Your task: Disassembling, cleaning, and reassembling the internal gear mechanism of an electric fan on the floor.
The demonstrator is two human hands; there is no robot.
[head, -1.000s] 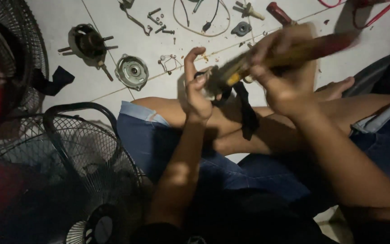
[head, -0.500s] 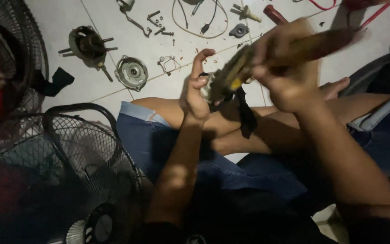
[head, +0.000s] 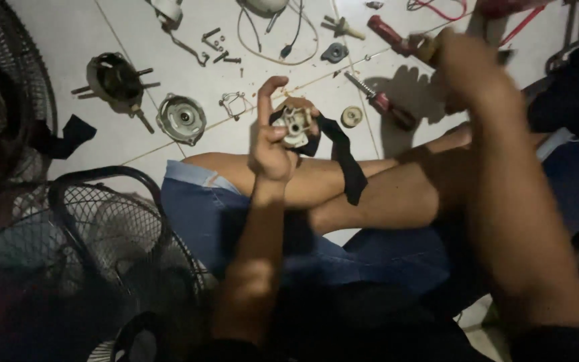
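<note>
My left hand [head: 269, 144] is raised above my crossed legs, pinching a small white plastic-and-metal part [head: 296, 124] between thumb and fingers, the index finger pointing up. A black strip [head: 343, 161] hangs from the part down over my shin. My right hand [head: 467, 67] is at the upper right, motion-blurred and well away from the part. It is closed around a yellowish screwdriver handle [head: 426, 48] that pokes out on its left side. The rest of that tool is hidden by the hand.
On the white tiles lie a dark-handled screwdriver [head: 383, 104], a red-handled one [head: 387, 32], a small round disc [head: 352, 116], loose screws [head: 219, 47], a wire loop [head: 289, 47], a motor housing [head: 116, 79] and a round metal cover [head: 182, 118]. A black fan guard [head: 112, 221] stands at the left.
My right hand has pulled the screwdriver off the part and swung up to the right. The left hand still holds the part, which now shows fully.
</note>
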